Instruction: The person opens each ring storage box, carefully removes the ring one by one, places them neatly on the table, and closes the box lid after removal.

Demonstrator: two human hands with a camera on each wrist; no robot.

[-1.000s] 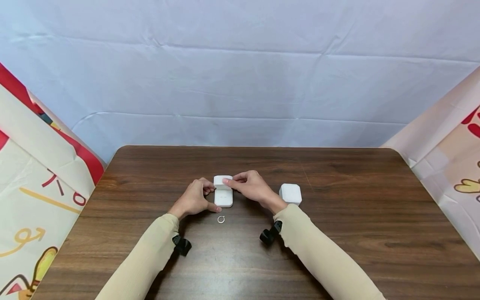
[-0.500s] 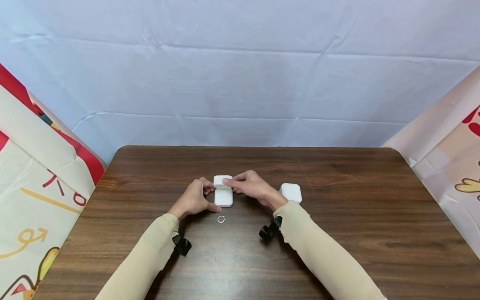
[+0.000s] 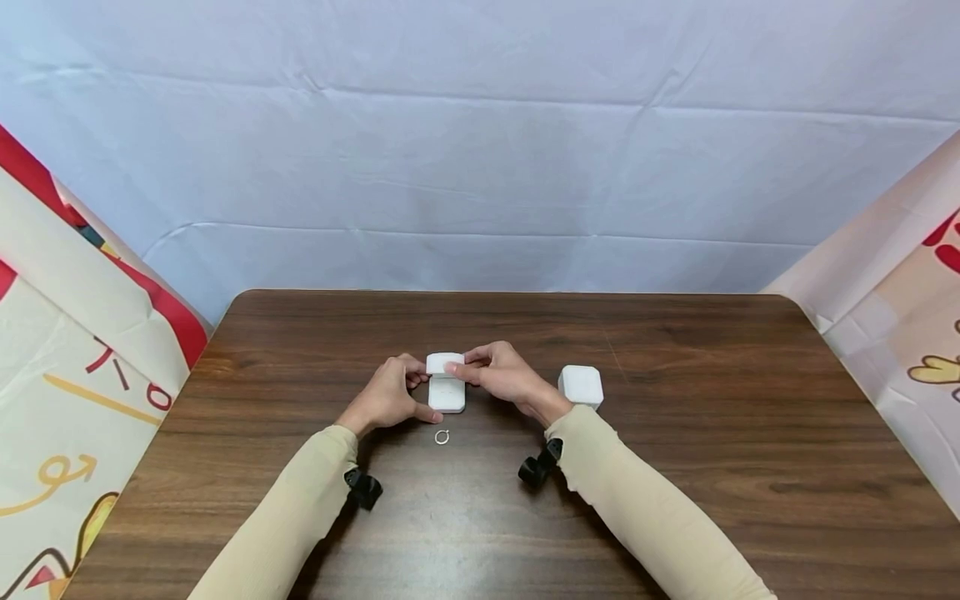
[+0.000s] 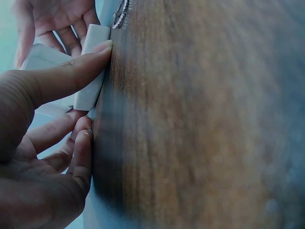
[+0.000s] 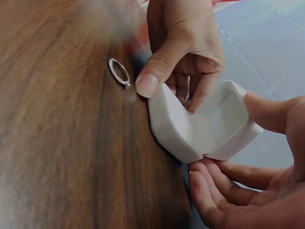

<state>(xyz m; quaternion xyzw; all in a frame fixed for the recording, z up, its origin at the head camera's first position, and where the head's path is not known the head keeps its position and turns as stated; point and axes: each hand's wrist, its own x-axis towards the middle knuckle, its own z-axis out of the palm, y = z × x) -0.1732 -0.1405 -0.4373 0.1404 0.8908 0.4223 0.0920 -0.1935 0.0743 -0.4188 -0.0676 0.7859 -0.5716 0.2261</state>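
A white ring box (image 3: 447,396) stands on the table with its lid raised on the hinge, as the right wrist view shows from the side. My left hand (image 3: 388,395) grips the base, thumb on its front edge and fingers round the back left. The lid is pinched by my right hand (image 3: 510,375), whose thumb presses the front rim while the other fingers lie at the right side and behind. Just in front of the box, close to my left thumb, lies a silver ring (image 3: 442,437) with small stones along its band, apart from both hands.
A second white box (image 3: 581,386), closed, stands on the brown wooden table (image 3: 712,400) right beside my right wrist. Pale cloth (image 3: 480,167) hangs behind the table's far edge, and printed cloth hangs at both sides.
The box lid has tipped slightly forward over the base under my right hand. My left hand, the ring and the second box stay in place.
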